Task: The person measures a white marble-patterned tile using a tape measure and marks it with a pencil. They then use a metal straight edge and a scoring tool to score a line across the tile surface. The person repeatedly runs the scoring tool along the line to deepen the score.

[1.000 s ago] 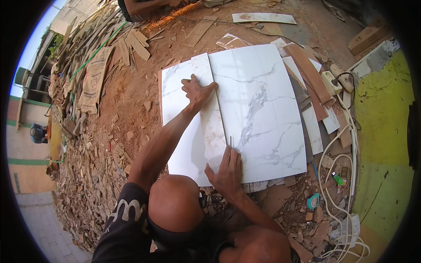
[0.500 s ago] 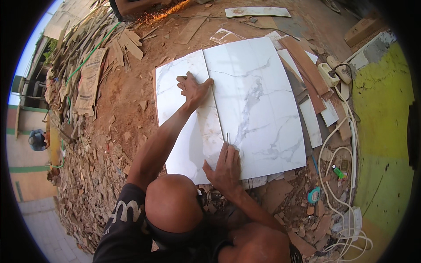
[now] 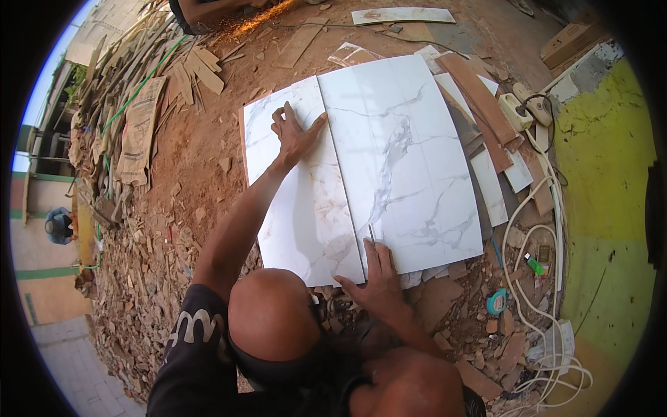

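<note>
Rubble (image 3: 156,278) flanks the marbled tile (image 3: 431,163); the spread left hand (image 3: 297,142) should press the overlying strip (image 3: 330,201) flat; the right hand (image 3: 380,281), gripping a thin tool (image 3: 371,232), needs steadiness beside its edge.

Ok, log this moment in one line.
Left hand: spread on tile strip | right hand: holding slim tool beside strip | tile strip: lying on large marbled tile

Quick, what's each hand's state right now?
Left hand: open, spread on the white strip.
Right hand: holding a thin pencil-like tool.
</note>
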